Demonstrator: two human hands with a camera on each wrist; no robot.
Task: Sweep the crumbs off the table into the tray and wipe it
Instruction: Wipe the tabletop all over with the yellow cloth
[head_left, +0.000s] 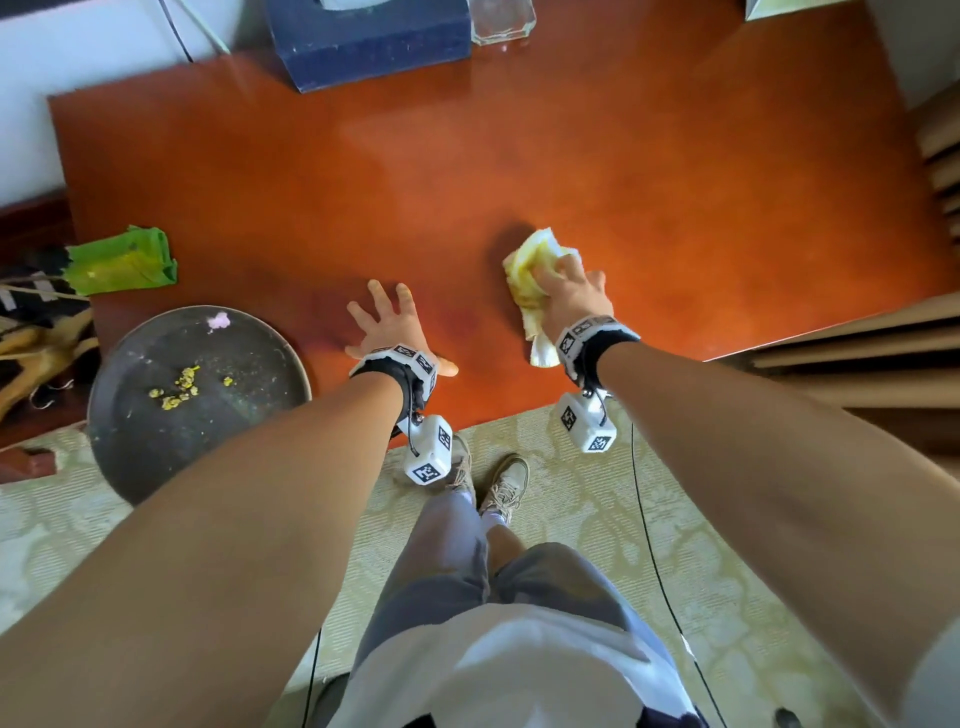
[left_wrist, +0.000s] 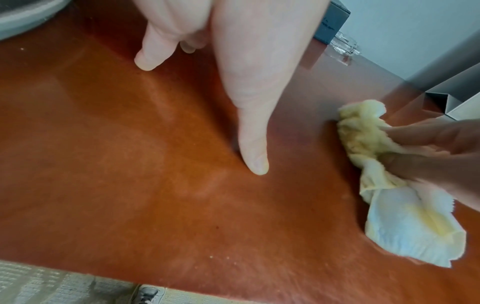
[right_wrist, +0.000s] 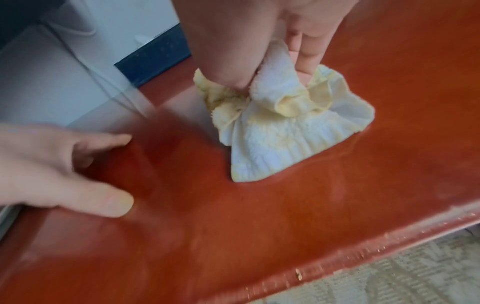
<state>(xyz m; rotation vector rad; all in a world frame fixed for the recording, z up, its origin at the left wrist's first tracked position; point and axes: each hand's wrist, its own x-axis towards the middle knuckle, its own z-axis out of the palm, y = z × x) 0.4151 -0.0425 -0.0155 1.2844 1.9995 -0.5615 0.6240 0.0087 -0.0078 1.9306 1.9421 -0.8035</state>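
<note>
Cloth (head_left: 530, 270) is gripped by right hand (head_left: 571, 296), pressed on table (head_left: 467, 171).
Left hand (head_left: 389, 327) is laid flat, fingers spread, beside the grip; tray (head_left: 130, 457) further left.

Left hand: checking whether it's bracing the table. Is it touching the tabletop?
Touching. The left wrist view shows the left hand with a fingertip planted on the table, no gap.

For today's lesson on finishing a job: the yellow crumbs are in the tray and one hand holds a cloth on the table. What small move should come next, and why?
Probably draw the cloth toward the near table edge: the right hand grips it there, and specks show along that edge.
</note>
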